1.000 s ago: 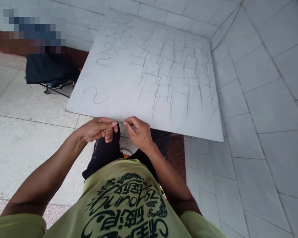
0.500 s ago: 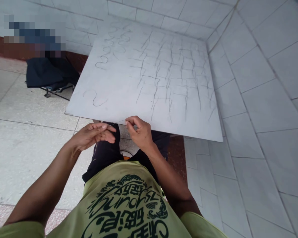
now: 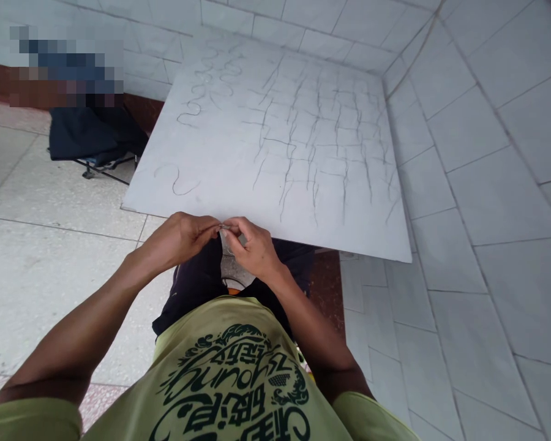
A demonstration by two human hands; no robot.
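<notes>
A short piece of a thin wire-like strand (image 3: 223, 226) shows between my two hands, just off the near edge of a white board (image 3: 220, 190). My left hand (image 3: 190, 236) pinches it from the left, fingers pressed together. From the right, my right hand (image 3: 253, 248) closes its thumb and forefinger on it, with the fingertips of both hands nearly touching. Most of the strand is hidden by the fingers. A similar curved strand (image 3: 177, 182) lies on the board beyond my left hand.
Many dark thin strands form a rough grid (image 3: 310, 144) on the board, and curly ones (image 3: 195, 107) lie at its far left. Tiled walls (image 3: 463, 184) border the far and right sides. At left, a folding stool (image 3: 96, 135) draped in dark cloth stands on the floor.
My left hand has come up and right, turning over and closing its fingers. The gap between my hands has shrunk, with less strand showing. My right hand has shifted slightly left.
</notes>
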